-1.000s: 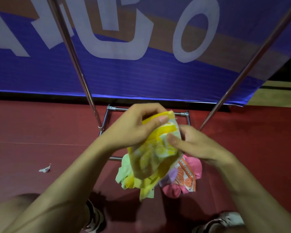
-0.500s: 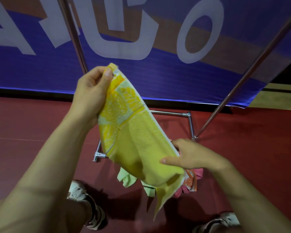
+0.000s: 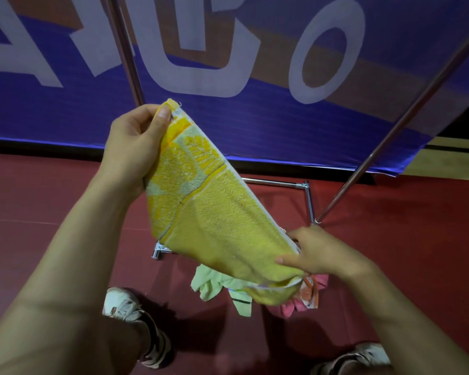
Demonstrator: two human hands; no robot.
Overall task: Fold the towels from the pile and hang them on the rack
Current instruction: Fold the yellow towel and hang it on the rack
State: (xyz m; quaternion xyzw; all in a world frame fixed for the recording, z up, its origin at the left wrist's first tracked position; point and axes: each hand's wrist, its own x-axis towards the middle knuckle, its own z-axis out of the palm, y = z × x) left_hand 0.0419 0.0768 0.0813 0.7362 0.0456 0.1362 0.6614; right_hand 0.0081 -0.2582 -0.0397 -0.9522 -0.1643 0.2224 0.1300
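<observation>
Raised since bunching: yellow towel stretched between left hand, right hand

A blue banner with large pale letters and a brown band filled the view from 9 to 3 o'clock, its lower edge meeting a dark strip above the red floor. At 2 to 3 o'clock lay a tan patch — possibly wooden flooring. Two pale shoes — one at 7 o'clock, the other at 5 o'clock — stood on the floor.
</observation>
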